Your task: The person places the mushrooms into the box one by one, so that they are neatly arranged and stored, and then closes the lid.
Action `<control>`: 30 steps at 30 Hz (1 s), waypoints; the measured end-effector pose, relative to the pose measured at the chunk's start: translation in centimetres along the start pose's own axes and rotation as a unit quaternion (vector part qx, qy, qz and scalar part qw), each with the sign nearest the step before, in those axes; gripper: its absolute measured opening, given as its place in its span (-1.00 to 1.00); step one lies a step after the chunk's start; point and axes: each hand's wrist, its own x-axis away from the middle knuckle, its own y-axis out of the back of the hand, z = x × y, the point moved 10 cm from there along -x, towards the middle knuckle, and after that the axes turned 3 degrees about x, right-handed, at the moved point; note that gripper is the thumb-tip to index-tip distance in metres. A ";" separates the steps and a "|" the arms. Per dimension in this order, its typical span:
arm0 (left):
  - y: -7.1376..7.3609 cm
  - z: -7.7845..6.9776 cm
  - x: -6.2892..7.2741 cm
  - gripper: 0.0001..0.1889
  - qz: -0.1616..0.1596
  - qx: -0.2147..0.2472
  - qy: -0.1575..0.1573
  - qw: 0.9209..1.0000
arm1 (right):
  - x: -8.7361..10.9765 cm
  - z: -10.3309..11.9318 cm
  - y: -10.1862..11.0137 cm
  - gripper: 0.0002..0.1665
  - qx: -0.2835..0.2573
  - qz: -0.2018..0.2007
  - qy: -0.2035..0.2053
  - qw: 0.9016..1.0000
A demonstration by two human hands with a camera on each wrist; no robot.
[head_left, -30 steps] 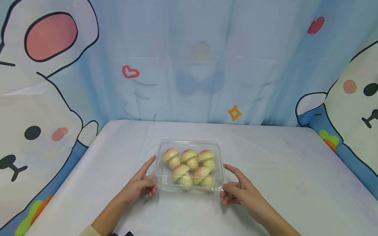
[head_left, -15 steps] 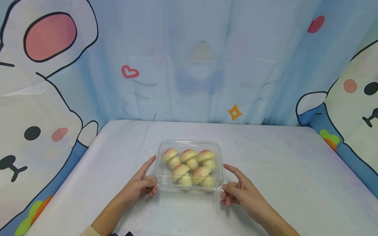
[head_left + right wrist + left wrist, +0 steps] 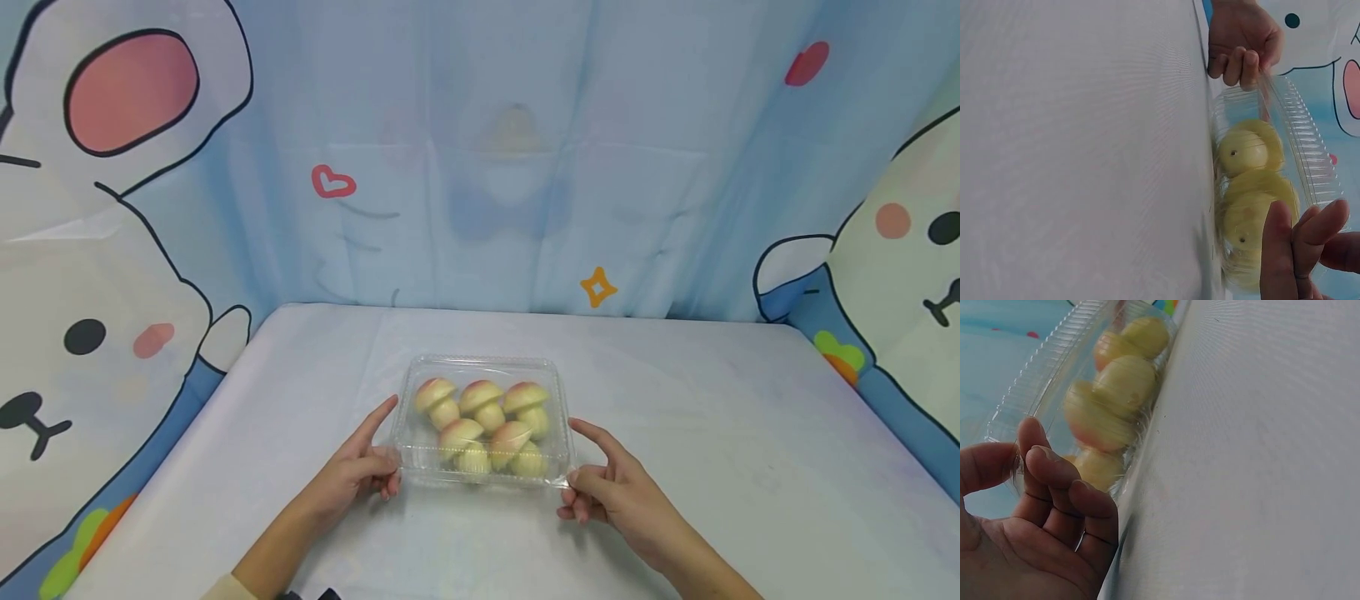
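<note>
A clear plastic clamshell box (image 3: pixel 480 362) lies on the table in front of me, its lid down. Inside are several mushroom-shaped pieces (image 3: pixel 481 395), cream-yellow with pinkish caps, in two rows. At the near left corner my left hand (image 3: pixel 348 475) pinches the rim between thumb and fingers, its index finger stretched along the left side. My right hand (image 3: pixel 611 483) pinches the near right corner likewise, index finger pointing along that side. The left wrist view shows the thumb and fingers meeting at the ridged box edge (image 3: pixel 1019 394). Both hands appear in the right wrist view.
A white cloth covers the table (image 3: pixel 712 417). Behind it hangs a light blue curtain (image 3: pixel 510 225) with cartoon animals at left and right. Small dark objects (image 3: pixel 327 594) poke in at the bottom edge, beside the left sleeve (image 3: pixel 227 588).
</note>
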 end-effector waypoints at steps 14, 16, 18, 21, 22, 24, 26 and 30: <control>0.0 0.1 -0.2 -0.07 0.007 0.001 -0.008 1.000 | 0.0 -0.1 0.1 0.01 0.001 -0.002 -0.006 1.000; 0.1 0.2 -0.2 -0.07 0.006 0.000 -0.007 1.000 | 0.0 -0.1 0.1 0.04 0.001 0.000 -0.007 1.000; 0.1 0.2 -0.2 -0.07 0.004 0.000 -0.006 1.000 | 0.0 0.0 0.1 0.08 0.001 0.003 -0.005 1.000; 0.1 0.2 -0.2 -0.07 0.002 -0.002 -0.005 1.000 | 0.0 0.0 0.1 0.09 0.004 0.006 -0.003 1.000; 0.1 0.2 -0.2 -0.07 0.001 -0.002 -0.006 1.000 | -0.1 -0.1 0.1 0.09 0.004 0.005 -0.005 1.000; 0.1 0.1 -0.2 -0.08 -0.002 -0.003 -0.006 1.000 | -0.1 -0.2 0.1 0.08 0.005 0.001 -0.013 1.000; 0.2 0.0 -0.2 -0.08 -0.007 -0.005 -0.006 1.000 | -0.2 -0.4 0.3 0.06 0.009 -0.008 -0.024 1.000; 0.1 -0.1 -0.1 -0.07 -0.017 -0.009 -0.006 1.000 | -0.2 -1.0 0.8 0.02 0.027 -0.031 -0.048 0.998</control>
